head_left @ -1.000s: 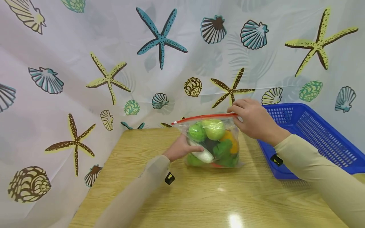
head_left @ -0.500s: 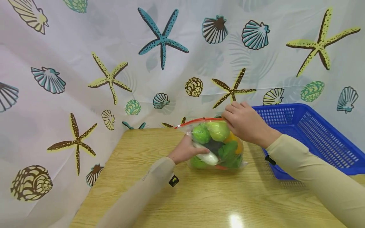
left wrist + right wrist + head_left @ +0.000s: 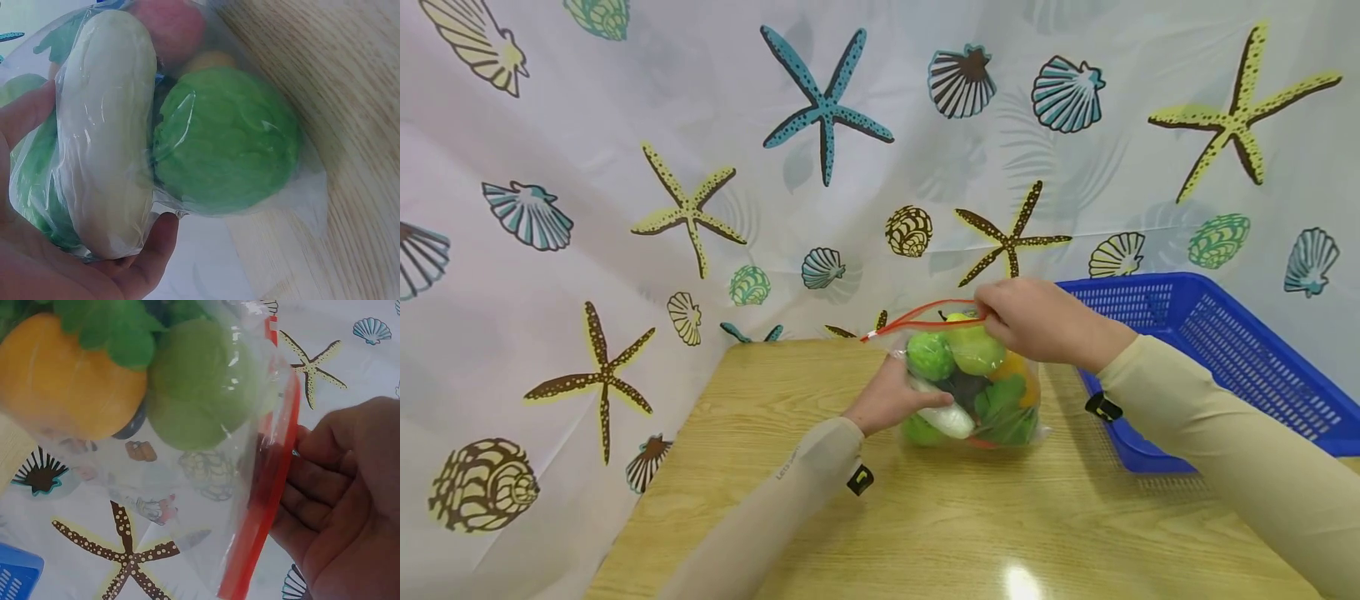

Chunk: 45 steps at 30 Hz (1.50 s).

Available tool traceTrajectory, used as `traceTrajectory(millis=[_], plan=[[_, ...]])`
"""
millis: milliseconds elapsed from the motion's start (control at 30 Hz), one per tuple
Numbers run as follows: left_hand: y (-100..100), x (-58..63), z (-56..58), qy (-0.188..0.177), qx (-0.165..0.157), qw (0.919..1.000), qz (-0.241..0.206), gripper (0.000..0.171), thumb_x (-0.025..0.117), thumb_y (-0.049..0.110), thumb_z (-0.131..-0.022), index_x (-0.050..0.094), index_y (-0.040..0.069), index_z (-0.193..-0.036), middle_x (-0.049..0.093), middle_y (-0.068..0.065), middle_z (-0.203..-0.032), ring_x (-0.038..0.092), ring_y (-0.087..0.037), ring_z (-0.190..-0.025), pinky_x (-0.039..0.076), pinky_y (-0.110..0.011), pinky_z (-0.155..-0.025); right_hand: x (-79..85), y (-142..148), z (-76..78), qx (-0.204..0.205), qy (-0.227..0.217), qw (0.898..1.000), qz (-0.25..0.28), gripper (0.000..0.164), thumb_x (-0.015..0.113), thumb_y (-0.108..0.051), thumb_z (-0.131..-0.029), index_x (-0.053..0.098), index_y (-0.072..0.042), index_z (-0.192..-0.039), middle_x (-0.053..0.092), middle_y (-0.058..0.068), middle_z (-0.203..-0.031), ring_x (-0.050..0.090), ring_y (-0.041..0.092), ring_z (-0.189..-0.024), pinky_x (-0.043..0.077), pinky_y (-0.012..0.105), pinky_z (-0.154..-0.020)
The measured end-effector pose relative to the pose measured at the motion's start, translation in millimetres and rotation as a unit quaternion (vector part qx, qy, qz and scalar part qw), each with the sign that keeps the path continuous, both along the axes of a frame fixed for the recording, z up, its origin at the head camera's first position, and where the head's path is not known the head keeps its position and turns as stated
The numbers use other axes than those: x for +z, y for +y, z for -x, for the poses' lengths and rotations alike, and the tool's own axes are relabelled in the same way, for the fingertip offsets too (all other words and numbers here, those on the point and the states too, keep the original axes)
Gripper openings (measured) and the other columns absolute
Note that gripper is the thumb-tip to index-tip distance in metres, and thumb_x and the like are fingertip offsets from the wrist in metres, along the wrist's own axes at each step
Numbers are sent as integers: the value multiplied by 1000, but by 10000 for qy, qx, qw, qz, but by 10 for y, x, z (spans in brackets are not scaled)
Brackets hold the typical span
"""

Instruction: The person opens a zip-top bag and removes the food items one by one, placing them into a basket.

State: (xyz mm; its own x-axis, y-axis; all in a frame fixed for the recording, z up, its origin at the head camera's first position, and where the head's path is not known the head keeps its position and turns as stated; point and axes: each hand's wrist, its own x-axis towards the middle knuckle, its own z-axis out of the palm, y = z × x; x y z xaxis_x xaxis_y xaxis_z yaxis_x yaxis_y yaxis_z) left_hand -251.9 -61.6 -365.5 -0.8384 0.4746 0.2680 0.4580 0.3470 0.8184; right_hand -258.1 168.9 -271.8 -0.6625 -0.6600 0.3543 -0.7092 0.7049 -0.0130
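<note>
A clear zip bag with a red zip edge stands on the table, filled with several vegetable- and fruit-like pieces. My left hand grips its left side, thumb in front, around a white elongated vegetable inside the plastic. Beside that piece lies a green leafy-textured ball. At the top right, my right hand pinches the red edge with curled fingers. There the mouth is parted into two red lines, joined by the white slider at the left. A green pear and an orange pumpkin-like piece show through.
A blue perforated basket stands on the right of the wooden table, close to my right forearm. Behind the table hangs a white curtain printed with starfish and shells.
My right hand has moved left and slightly down along the red edge, and the two zip strips have come apart. The bag has shifted slightly right, with my left hand still gripping it.
</note>
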Motion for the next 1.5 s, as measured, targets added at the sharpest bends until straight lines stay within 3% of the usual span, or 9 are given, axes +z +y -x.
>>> traceTrajectory(millis=[200,333,433,700,800,900,1067,1233,1500], plan=[[0,-45,22,-196,77,9996,200,73,82,20,-73,42,13,-134,53,-2,-124,48,-11,-110,39,-42,-99,89,-27,68,-27,-928,9956,81,20,49,0,-93,67,-9,-96,68,5,-91,59,12,-76,55,37,-70],[3,-44,3,-343,76,9993,131,84,83,20,-73,34,15,-140,48,-3,-130,45,-13,-115,37,-42,-102,112,-13,117,-109,-1323,9909,-242,16,61,-7,-89,68,-10,-102,68,5,-99,60,18,-88,53,41,-77],[-9,-65,11,-408,68,9991,61,92,84,20,-71,28,17,-144,48,-2,-131,46,-13,-114,38,-42,-101,124,6,132,-131,-1572,9861,-524,32,67,-17,-85,66,-12,-116,66,5,-112,58,19,-96,52,44,-83],[-79,-336,199,-511,529,9951,663,118,84,48,-65,6,32,-152,41,0,-140,41,-10,-118,37,-40,-100,73,-2,169,170,-2235,9708,-858,61,69,-22,-82,48,-6,-137,55,13,-131,51,28,-111,47,50,-90],[-82,-354,195,-571,414,9962,507,113,84,46,-65,11,28,-150,47,1,-131,47,-9,-110,42,-39,-96,28,-44,173,329,-2286,9678,-1005,61,69,-20,-82,48,-5,-137,56,13,-128,52,26,-110,47,49,-90],[-112,-399,209,-780,224,9966,135,109,85,42,-66,14,25,-147,50,1,-127,51,-9,-105,46,-40,-92,0,-72,166,416,-2254,9673,-1085,56,68,-16,-81,51,-7,-134,61,8,-114,55,20,-96,50,43,-82],[-189,-491,250,-1010,-73,9945,-260,105,84,33,-70,15,24,-148,45,1,-134,46,-8,-113,42,-44,-96,-4,-81,159,393,-2316,9662,-1061,44,69,-19,-82,56,-8,-123,57,0,-88,49,14,-75,47,35,-67],[-166,-446,179,-784,-490,9951,-351,102,84,22,-71,16,20,-147,42,-2,-135,44,-12,-116,38,-44,-101,-10,-55,170,331,-2258,9697,-869,44,69,-20,-81,57,-10,-122,57,-1,-85,49,14,-73,46,35,-66],[-129,-370,54,-839,-357,9955,-244,96,82,19,-74,18,18,-144,42,-1,-135,44,-9,-116,37,-43,-102,18,140,164,-74,-2265,9740,-74,52,69,-23,-84,50,-15,-132,59,1,-93,52,15,-74,48,35,-63]])
